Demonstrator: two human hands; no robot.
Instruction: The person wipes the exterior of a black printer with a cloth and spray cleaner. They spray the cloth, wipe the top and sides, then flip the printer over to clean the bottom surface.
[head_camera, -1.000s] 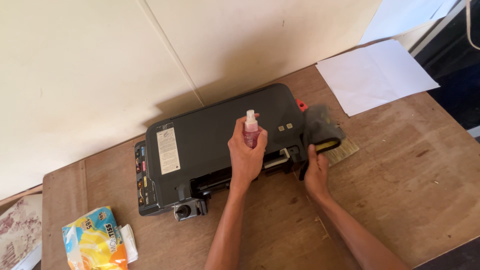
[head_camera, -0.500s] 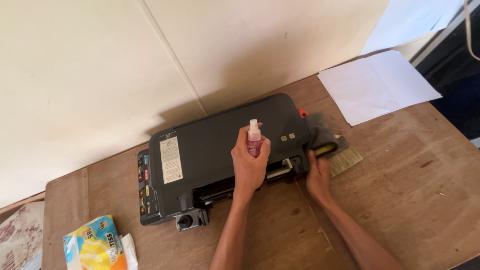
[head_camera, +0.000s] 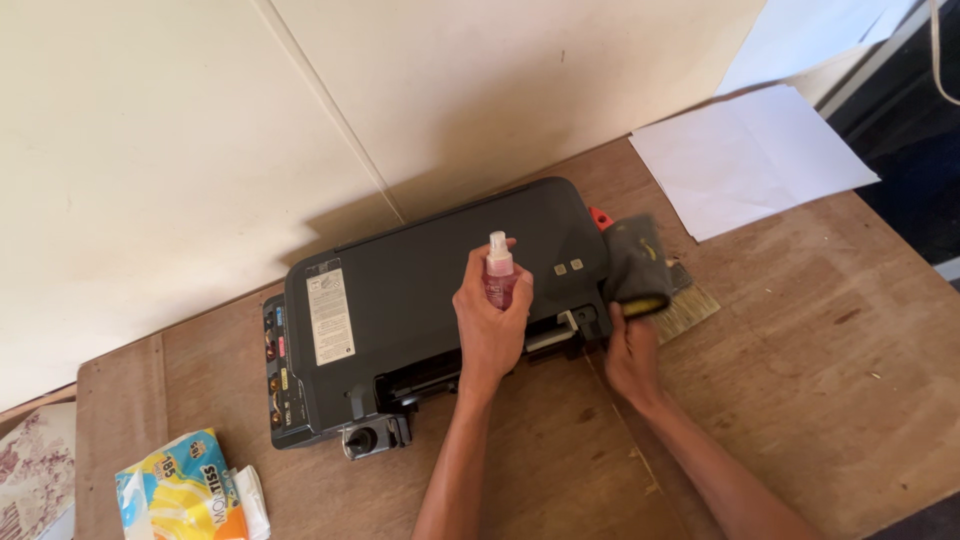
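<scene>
A black printer (head_camera: 420, 290) lies on a wooden table (head_camera: 800, 360) against a cream wall. My left hand (head_camera: 490, 320) is over the printer's lid and holds a small pink spray bottle (head_camera: 498, 272) upright with a white nozzle on top. My right hand (head_camera: 632, 350) grips a dark grey cloth (head_camera: 635, 262) with a yellow edge, pressed against the printer's right end. A brush with pale bristles (head_camera: 690, 305) lies under the cloth on the table.
White paper sheets (head_camera: 745, 155) lie at the back right. A yellow and orange wipes packet (head_camera: 180, 490) sits at the front left corner, beside a patterned fabric (head_camera: 35, 470). A small red part (head_camera: 600, 217) shows behind the printer's right end.
The cloth in my right hand has shifted slightly against the printer's right end. My left hand stays over the lid with the bottle. The view has wobbled a little.
</scene>
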